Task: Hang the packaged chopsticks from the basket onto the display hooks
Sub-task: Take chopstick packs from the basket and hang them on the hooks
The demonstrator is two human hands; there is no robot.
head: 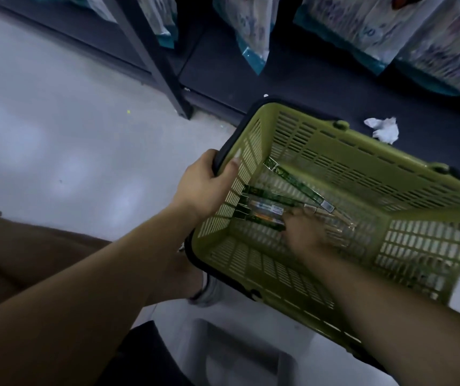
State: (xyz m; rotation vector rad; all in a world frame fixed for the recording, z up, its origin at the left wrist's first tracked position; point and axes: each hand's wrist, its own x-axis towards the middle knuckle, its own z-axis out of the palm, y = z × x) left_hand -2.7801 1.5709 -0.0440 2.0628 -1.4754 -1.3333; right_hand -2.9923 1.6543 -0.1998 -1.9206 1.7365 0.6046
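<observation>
The left hand reaches out from the near left with a straight arm. It holds the left end of the green plastic basket. Its fingers curl round the black handle at the rim, and its thumb lies flat on the inside wall. The right hand comes in from the near right and goes down into the basket. Its fingertips touch the long thin packs of chopsticks that lie on the basket floor. This hand is blurry, so I cannot tell if it grabs a pack or only touches it. Most packs lie in a bunch by the left wall, and one more pack lies just behind them, slanting to the right. Behind the basket is a dark low shelf with a crumpled white paper on it. Pale plastic bags hang at the far side. The grey floor is to the left. A brown trouser leg and a grey shoe show under the left arm.
</observation>
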